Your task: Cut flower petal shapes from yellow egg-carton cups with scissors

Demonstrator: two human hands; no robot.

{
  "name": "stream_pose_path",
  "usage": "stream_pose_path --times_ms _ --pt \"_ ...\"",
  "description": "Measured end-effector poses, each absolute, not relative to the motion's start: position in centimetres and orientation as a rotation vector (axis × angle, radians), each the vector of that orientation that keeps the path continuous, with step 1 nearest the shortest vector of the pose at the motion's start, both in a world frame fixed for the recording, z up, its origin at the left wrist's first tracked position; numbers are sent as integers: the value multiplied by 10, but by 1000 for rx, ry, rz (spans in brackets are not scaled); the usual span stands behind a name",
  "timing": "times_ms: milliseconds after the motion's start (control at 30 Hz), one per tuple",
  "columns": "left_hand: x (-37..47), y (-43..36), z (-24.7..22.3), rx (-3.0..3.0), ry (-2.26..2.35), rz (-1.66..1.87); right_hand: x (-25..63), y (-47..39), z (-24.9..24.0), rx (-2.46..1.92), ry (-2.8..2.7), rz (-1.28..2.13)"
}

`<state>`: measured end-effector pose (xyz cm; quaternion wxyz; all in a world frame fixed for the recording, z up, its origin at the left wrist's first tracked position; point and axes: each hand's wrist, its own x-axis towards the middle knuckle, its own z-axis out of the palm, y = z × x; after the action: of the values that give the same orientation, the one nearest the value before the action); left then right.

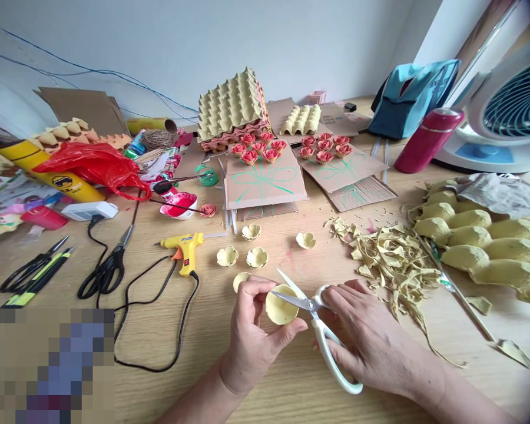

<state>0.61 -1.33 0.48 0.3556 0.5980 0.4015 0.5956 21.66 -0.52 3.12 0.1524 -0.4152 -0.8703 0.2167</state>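
Between its thumb and fingers my left hand [256, 335] pinches a yellow egg-carton cup [279, 311], its opening facing up toward me. My right hand [362, 335] grips white-handled scissors [335, 359], with fingers through the loops. The blades are parted, one reaching over the cup's opening and the other beyond its far rim. Just past my left hand lie several petal-cut carton cups, among them one cup [257, 257] and a separate one [306, 239] farther right. Another cup [241, 281] is partly hidden behind my left fingers.
A yellow glue gun [183, 250] and black scissors [108, 274] lie left. Carton scraps [393, 262] and an egg tray [490, 235] are right. Behind stand red paper flowers [258, 147] on cardboard [265, 182], stacked trays [232, 106], a red bottle [428, 141] and a fan [507, 112].
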Motion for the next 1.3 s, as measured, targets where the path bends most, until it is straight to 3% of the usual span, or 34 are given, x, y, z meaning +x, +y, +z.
stream_pose_path --times_ms 733,1300 --pt "0 -15 10 1439 1062 1450 228 -2 35 -1033 -2516 517" --pt "3 -10 4 1502 913 1431 229 3 32 -1190 -2543 488"
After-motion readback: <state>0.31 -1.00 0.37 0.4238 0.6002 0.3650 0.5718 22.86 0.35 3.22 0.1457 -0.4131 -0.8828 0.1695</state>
